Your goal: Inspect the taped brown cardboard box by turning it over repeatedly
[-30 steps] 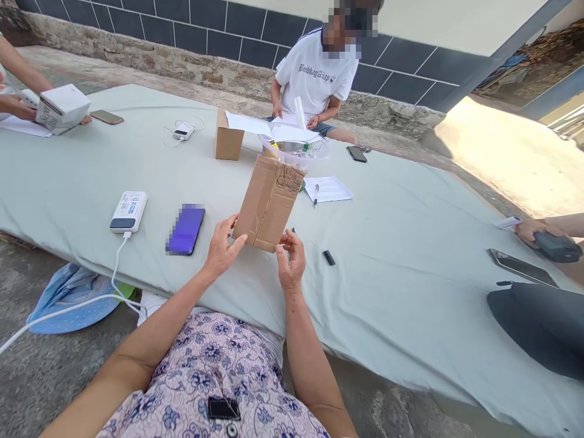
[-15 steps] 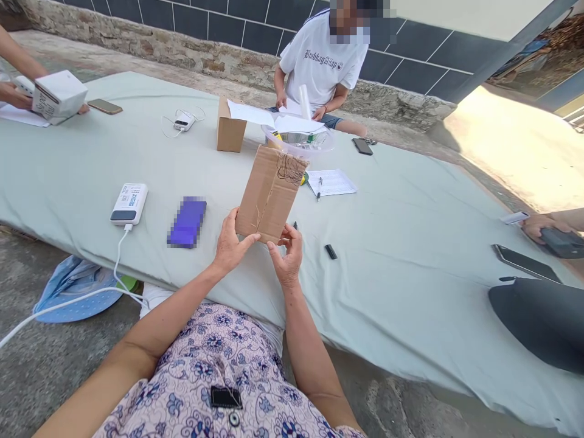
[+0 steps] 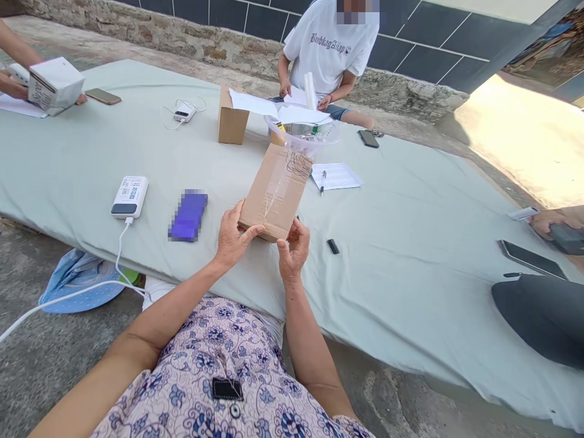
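Carton [image 3: 276, 191] sits between left hand [image 3: 232, 238] and right hand [image 3: 294, 249], over near side of worktop [image 3: 396, 267]. Left of it lies phone [image 3: 188, 216]; power bank [image 3: 130, 198] is farther left. Behind carton: basin [image 3: 336, 135], papers [image 3: 303, 114] across its top, second carton [image 3: 230, 126] just left of basin. Sheet [image 3: 342, 176] lies right of basin's near side, pen [image 3: 322, 182] at its left end. Person [image 3: 335, 45] sits beyond basin. Far right, cap [image 3: 538, 316] lies in front of another phone [image 3: 531, 258].

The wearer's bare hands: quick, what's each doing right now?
Left hand: holding the brown rectangular cardboard box at its near left corner.
Right hand: holding the same box near its right corner.
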`<state>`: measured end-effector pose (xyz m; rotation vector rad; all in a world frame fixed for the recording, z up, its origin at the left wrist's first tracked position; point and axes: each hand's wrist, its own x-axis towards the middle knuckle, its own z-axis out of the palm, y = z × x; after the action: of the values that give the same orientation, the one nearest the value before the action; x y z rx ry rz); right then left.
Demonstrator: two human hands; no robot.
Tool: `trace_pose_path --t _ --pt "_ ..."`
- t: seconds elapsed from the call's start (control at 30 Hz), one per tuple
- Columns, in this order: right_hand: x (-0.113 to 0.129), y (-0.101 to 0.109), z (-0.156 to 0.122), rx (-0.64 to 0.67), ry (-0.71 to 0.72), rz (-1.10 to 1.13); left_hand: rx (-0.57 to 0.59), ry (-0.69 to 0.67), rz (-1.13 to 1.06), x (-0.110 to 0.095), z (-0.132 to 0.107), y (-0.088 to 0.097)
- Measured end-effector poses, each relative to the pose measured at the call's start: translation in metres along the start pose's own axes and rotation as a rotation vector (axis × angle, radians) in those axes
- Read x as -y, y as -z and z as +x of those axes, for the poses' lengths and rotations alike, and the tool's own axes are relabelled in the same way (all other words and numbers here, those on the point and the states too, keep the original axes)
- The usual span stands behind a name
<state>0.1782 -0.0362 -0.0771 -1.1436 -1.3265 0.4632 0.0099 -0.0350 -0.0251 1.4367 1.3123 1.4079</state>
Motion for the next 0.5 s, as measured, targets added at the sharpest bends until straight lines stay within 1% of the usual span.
trace_pose_path --t 0.17,0.27,0.37,0.43,0.5 --pt "0.001 -0.002 0.003 -0.004 -0.028 0.055 0.025 -0.029 0.102 -0.003 0.003 -0.002" --pt "0.003 -0.002 0.008 0.001 -0.084 0.033 0.023 -0.068 0.140 -0.002 0.009 -0.005" --pt "0.009 -0.003 0.016 -0.024 -0.144 0.009 0.033 -0.119 0.163 0.002 0.019 -0.007" --pt "0.015 -0.003 0.023 -0.043 -0.166 -0.027 0.041 -0.114 0.178 0.006 0.025 -0.009" --pt "0.023 -0.003 0.029 -0.045 -0.177 -0.085 0.051 -0.080 0.204 0.008 0.030 -0.009"
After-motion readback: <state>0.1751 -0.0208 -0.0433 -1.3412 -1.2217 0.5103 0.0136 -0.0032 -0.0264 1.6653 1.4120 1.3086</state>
